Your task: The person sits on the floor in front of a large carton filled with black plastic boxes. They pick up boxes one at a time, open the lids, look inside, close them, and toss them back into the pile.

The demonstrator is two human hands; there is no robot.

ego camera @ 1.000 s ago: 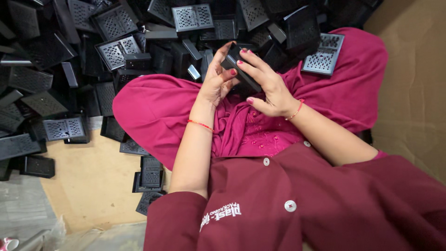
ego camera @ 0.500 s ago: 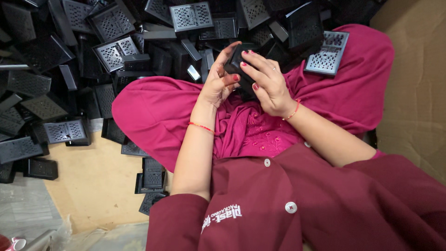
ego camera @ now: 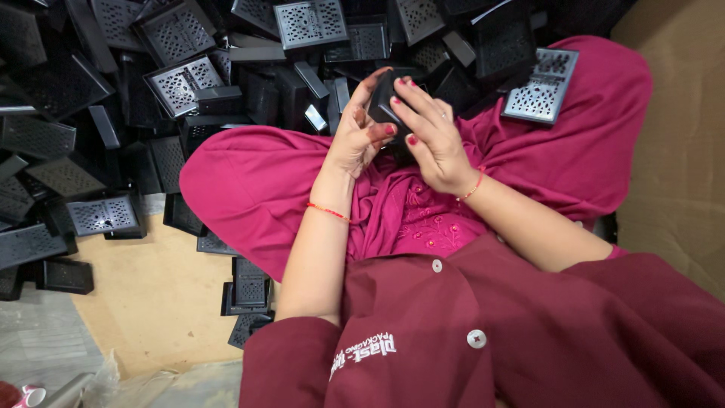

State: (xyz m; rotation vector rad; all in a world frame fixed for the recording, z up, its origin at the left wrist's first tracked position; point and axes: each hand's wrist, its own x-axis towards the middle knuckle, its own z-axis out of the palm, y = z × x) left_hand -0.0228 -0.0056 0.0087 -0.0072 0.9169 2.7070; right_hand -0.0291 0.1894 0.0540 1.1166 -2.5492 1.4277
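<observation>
Both hands hold one small black plastic box part above my lap. My left hand grips its left side, with the thumb up along its edge. My right hand covers its right side and front, fingers curled over it. Much of the part is hidden by my fingers. I sit cross-legged in pink trousers and a maroon coat. Each wrist has a thin red thread band.
A big heap of black perforated plastic lids and boxes fills the floor ahead and to the left. One lid rests on my right knee. Several loose pieces lie by my left leg on brown cardboard. More cardboard lies to the right.
The hands have turned the black part and closed over it more. The right hand now covers its front, and the part sits a little lower between the palms.
</observation>
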